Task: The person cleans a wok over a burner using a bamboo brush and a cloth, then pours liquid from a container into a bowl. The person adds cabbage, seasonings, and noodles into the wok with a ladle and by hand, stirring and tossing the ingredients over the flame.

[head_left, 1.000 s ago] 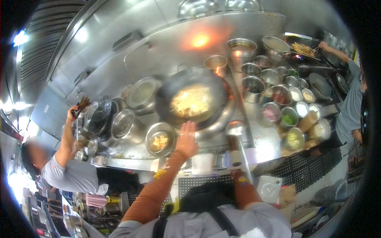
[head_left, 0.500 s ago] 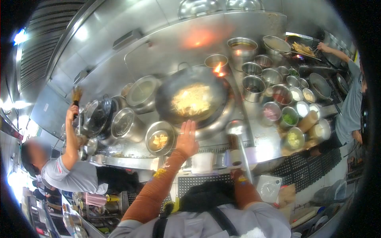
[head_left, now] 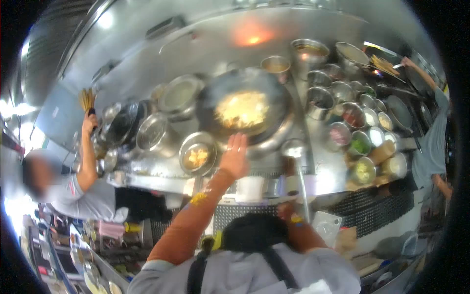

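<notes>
My left hand (head_left: 234, 158) is stretched flat, fingers straight and close together, just at the near rim of the large black wok (head_left: 208, 110). It holds nothing. Inside the wok lies a pale yellow heap that looks like noodles (head_left: 241, 109). Low at the counter's front edge is my right hand (head_left: 286, 210), dark and blurred, its fingers not visible. Close to its right runs the long handle of a ladle (head_left: 293, 148), whose bowl sits right of the wok. Left of my left hand stands a metal bowl with yellow food pieces (head_left: 198, 158).
Several metal containers crowd the right side, including chopped greens (head_left: 361, 143) and a dark red sauce (head_left: 352, 115). A steel pot (head_left: 155, 132) stands left. At left a co-worker (head_left: 83, 196) raises a bamboo brush (head_left: 87, 99); another person's arm (head_left: 423, 76) reaches in at right.
The flame behind the wok's right side no longer shows. My left hand remains flat by the wok's near rim. The whole view has shifted slightly; the co-worker's brush has tilted left.
</notes>
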`<action>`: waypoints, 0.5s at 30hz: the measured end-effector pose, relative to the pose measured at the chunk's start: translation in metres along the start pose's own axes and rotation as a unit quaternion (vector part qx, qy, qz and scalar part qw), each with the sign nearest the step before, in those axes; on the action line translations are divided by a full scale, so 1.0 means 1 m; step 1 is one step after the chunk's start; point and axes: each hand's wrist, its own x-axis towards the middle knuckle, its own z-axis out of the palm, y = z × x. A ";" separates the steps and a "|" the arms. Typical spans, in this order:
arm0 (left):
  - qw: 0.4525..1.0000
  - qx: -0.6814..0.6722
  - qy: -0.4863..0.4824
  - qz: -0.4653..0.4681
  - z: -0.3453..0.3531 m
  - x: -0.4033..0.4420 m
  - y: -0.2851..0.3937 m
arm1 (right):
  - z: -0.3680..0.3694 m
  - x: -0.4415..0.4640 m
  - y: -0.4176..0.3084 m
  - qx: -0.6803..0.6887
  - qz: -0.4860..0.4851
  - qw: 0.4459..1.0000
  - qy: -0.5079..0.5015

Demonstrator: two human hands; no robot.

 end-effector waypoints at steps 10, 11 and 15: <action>0.971 -0.192 0.140 -0.034 0.015 -0.016 -0.040 | -0.264 -0.196 -0.304 0.147 -0.325 0.931 0.079; 0.952 -0.252 0.164 -0.059 0.014 -0.022 -0.054 | -0.300 -0.227 -0.337 0.184 -0.376 0.898 0.138; 0.892 -0.244 0.209 -0.318 0.070 -0.073 -0.157 | -0.378 -0.310 -0.398 0.058 -0.633 0.681 0.364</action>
